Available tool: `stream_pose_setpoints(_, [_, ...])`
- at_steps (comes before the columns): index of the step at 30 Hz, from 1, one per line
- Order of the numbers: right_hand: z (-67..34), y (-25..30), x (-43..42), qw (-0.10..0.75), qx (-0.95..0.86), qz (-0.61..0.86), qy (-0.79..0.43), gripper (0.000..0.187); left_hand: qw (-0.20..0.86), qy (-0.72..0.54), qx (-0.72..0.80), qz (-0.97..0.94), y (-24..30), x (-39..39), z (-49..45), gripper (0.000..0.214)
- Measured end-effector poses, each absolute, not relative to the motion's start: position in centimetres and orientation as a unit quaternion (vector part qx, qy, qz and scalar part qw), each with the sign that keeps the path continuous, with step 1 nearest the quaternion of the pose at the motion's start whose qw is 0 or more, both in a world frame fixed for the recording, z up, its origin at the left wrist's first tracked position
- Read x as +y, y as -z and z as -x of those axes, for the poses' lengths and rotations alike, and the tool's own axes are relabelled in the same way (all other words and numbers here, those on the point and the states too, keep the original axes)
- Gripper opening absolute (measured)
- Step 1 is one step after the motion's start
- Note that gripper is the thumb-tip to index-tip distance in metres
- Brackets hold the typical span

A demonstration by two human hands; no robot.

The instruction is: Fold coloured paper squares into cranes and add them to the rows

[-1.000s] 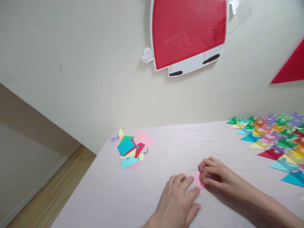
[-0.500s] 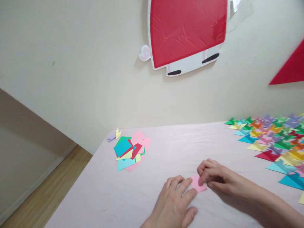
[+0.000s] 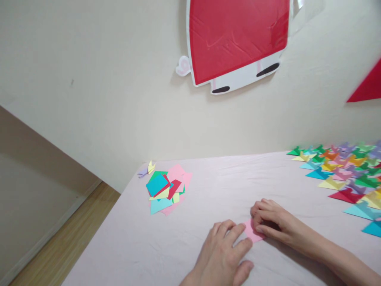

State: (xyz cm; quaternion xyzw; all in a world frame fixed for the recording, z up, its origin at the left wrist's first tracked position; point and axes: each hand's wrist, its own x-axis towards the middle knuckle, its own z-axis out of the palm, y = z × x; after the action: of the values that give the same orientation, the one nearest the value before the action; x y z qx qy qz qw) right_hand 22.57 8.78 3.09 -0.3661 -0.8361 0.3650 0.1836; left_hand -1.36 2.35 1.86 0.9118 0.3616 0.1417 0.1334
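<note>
A small folded pink paper [image 3: 253,232] lies on the pale pink table cover [image 3: 226,186], between my two hands. My left hand [image 3: 223,254] rests flat on the cover with its fingers stretched out, the fingertips touching the paper's left edge. My right hand [image 3: 269,219] has its fingers curled and pressed down on the paper's right side, covering part of it.
A loose pile of coloured paper squares [image 3: 166,187] lies at the far left of the table, with two tiny folded pieces [image 3: 148,169] behind it. Several folded paper figures [image 3: 345,174] in many colours cover the far right. The table's left edge drops to a wooden floor [image 3: 59,246].
The pink paper looks slightly more uncovered under my fingertips. Both hands stay in nearly the same place; the view has shifted a little.
</note>
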Motion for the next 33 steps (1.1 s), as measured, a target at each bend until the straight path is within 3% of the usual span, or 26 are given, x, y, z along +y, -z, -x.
stream_pose_setpoints(5, [-23.4, -3.7, 8.7, 0.172, -0.815, 0.359, -0.422, 0.01, 0.14, -0.157, 0.361, -0.909, -1.3, 2.4, 1.4, 0.04])
stream_pose_setpoints(12, [-23.8, -3.3, 9.0, 0.157, -0.814, 0.349, -0.438, 0.01, 0.124, -0.162, 0.355, -0.912, -0.7, 2.7, 1.4, 0.044])
stream_pose_setpoints(19, [-22.9, -3.0, 8.7, 0.179, -0.826, 0.366, -0.389, 0.024, 0.134, -0.155, 0.357, -0.911, -1.5, 2.5, 1.4, 0.041])
stream_pose_setpoints(33, [-21.1, -2.9, 8.0, 0.165, -0.839, 0.435, -0.283, 0.013, 0.147, -0.154, 0.355, -0.91, -2.6, 2.3, 1.0, 0.041])
